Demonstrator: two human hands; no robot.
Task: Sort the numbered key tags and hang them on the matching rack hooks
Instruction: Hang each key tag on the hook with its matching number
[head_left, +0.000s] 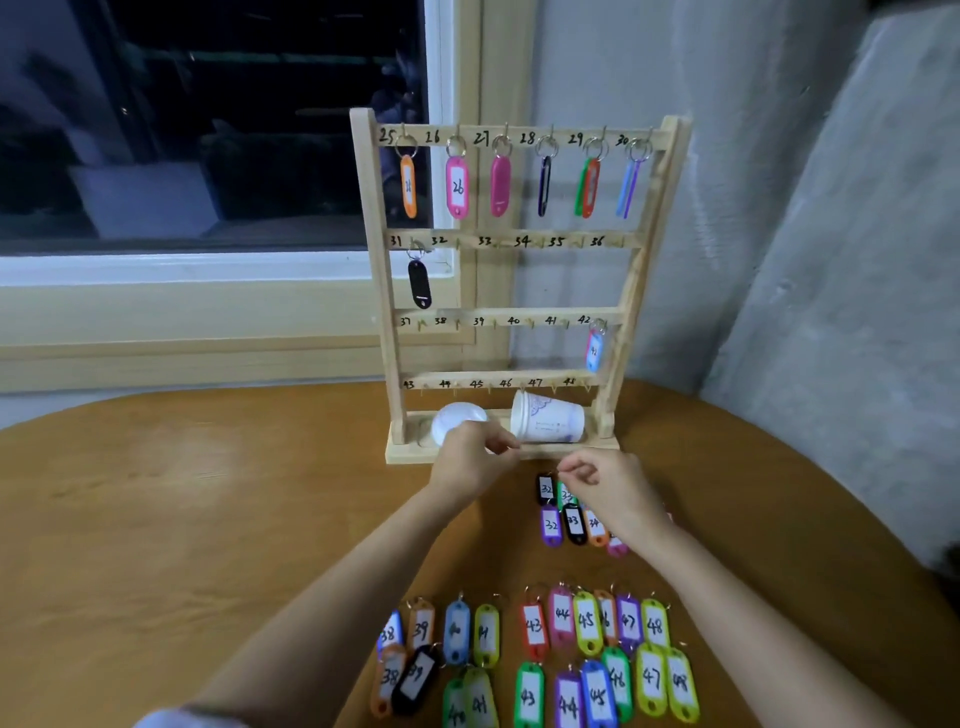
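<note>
Two of the four rack (519, 244) rows barely begun; top row full.
Bench (208, 519) holds most tags: 38–48 pairs (571, 644) lie below both hands, the 32–34 cluster (563, 514) just under the right grip. Hung: 25–30, one at 31, one at 42. Right hand (613, 493) is pinched at a ring above black tag 32 (545, 488); left hand (478, 457) is curled, contents unclear.
</note>
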